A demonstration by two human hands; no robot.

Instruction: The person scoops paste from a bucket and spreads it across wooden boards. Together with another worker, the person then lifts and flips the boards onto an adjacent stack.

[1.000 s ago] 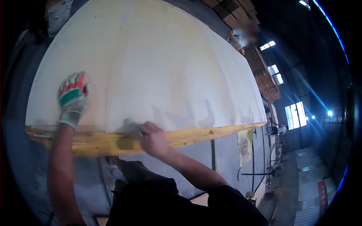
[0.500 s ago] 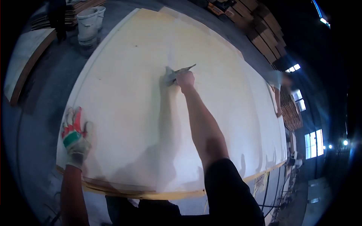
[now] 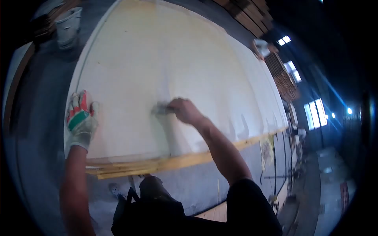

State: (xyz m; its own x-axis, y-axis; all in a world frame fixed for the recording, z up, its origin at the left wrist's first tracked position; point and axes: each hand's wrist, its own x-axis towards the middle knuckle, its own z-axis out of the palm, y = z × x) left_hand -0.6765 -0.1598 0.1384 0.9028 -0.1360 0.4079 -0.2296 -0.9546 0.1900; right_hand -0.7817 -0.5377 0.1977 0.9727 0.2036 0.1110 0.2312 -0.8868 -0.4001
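A large pale board [image 3: 126,78] spreads out in front of me, with a yellowish tint over its far part. My right hand [image 3: 186,111], bare, is closed around a putty knife [image 3: 160,109], whose blade is blurred and is at the board's surface near the middle. A faint streak runs along the board beyond the blade. My left hand [image 3: 82,120] wears a whitish glove with red and green patches. It lies flat on the board by the left edge, fingers stretched out, holding nothing.
Yellowish wood strips [image 3: 157,165] run along the board's near edge. A white bucket [image 3: 68,29] stands on the floor at the far left. Another person [image 3: 261,48] is at the board's right side, near a stack of brown sheets [image 3: 280,76]. More stacked boards [image 3: 250,17] rise behind.
My right hand has drawn the putty knife back toward me across the board. The view has shifted, showing more of the near edge. My left hand still lies flat at the left.
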